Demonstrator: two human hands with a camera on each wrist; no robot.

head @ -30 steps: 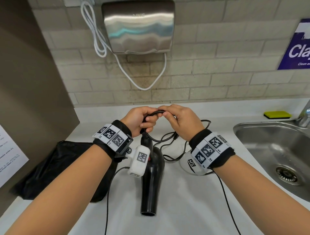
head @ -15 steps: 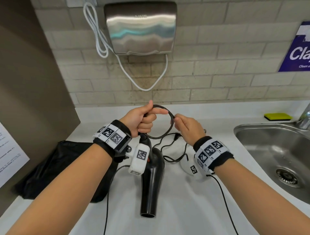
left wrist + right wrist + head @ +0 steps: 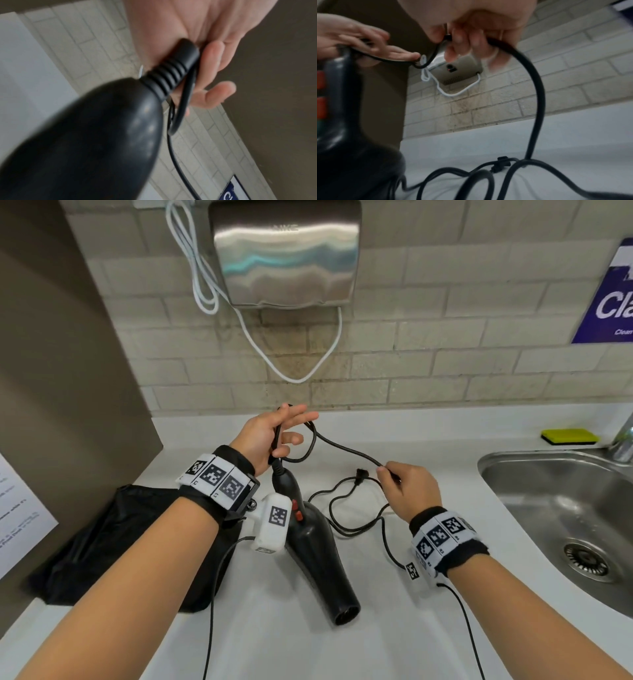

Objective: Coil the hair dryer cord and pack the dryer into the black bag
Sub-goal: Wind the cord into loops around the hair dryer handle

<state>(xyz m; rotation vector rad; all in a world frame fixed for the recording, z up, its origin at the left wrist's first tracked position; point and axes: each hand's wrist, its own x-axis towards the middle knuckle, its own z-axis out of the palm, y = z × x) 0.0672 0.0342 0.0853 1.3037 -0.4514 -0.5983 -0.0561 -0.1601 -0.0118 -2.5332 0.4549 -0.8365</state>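
The black hair dryer (image 3: 315, 546) lies on the white counter (image 3: 376, 628), handle end raised toward my left hand (image 3: 291, 426). That hand holds a small loop of the black cord (image 3: 346, 448) just above the handle; its index and middle fingers stick out. In the left wrist view the cord (image 3: 185, 97) loops by the ribbed strain relief against the fingers (image 3: 214, 56). My right hand (image 3: 385, 470) pinches the cord farther along, to the right and lower. The plug (image 3: 361, 474) and slack cord lie on the counter between the hands. The black bag (image 3: 120, 542) lies crumpled at the left.
A steel sink (image 3: 565, 508) is set into the counter at the right, with a yellow sponge (image 3: 568, 436) behind it. A metal hand dryer (image 3: 284, 251) with a white cable hangs on the tiled wall. A brown partition (image 3: 51, 371) bounds the left side.
My right hand has left the left hand and slid right and down along the cord, stretching a length between them. The left hand's fingers have spread. The dryer's nozzle has swung right.
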